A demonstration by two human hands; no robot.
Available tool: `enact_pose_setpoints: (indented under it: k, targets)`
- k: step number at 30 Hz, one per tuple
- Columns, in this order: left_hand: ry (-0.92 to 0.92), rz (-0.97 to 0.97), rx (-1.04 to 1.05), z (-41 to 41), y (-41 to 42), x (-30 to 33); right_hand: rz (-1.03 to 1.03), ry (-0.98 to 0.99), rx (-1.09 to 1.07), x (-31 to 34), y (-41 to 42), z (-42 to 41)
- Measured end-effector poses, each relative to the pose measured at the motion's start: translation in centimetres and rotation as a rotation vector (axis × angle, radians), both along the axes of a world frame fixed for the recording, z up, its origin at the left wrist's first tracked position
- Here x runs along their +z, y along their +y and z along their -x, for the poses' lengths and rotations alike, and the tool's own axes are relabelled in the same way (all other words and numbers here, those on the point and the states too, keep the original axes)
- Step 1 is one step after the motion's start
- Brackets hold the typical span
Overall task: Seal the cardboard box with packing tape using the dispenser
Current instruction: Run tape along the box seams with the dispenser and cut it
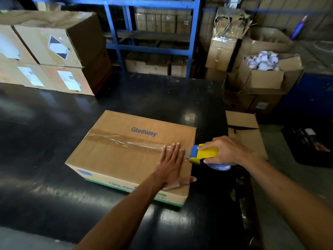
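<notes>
While my left hand [171, 163] lies flat and spread on the Glodway box [126, 159] near its right edge, my right hand [227, 150] grips the tape dispenser [203, 153] just past that edge; stacked cartons [54, 51] sit well beyond, bare black table [54, 132] to the left.

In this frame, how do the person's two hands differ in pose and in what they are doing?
The left hand lies flat and open, fingers spread, on top of the cardboard box; the right hand is closed around the yellow and blue tape dispenser. The left hand presses on the tape strip near the box's right edge; the right hand is just past that edge, off the box. Both are bare.
</notes>
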State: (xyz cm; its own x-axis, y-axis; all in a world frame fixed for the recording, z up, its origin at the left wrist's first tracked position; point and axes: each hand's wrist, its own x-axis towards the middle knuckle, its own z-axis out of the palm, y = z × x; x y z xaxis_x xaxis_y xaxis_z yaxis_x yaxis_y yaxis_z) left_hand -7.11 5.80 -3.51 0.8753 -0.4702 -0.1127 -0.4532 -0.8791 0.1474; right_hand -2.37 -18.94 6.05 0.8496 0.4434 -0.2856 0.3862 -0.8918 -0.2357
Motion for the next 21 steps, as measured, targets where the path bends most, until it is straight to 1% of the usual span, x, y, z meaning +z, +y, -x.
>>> enact_pose_setpoints:
  k: [2, 6, 11, 13, 17, 19, 21]
  targets:
    - [-0.005, -0.022, 0.020, -0.1, -0.2, -0.3, -0.031, 0.004, -0.015, -0.1, -0.7, 0.1]
    - [-0.030, -0.064, 0.007, -0.1, 0.1, -0.4, -0.030, -0.032, 0.001, 0.1, -2.9, 0.9]
    - [-0.031, -0.093, -0.002, -0.1, -0.3, -0.4, 0.048, -0.034, 0.090, -0.9, -1.7, 0.4]
    - [-0.034, -0.089, 0.000, -0.2, -0.3, -0.4, 0.106, -0.073, 0.120, -0.6, -0.9, 0.2]
    - [-0.009, -0.087, -0.006, -0.4, -0.5, -0.5, 0.308, -0.101, 0.266, -0.7, 1.1, 1.1]
    - [0.017, -0.079, 0.006, -0.5, -0.4, -0.2, 0.309, -0.121, 0.230, -1.6, 1.2, 1.8]
    - [0.059, -0.016, 0.088, -0.7, -0.9, 0.2, 0.264, -0.154, 0.154, -2.0, 0.8, 1.8]
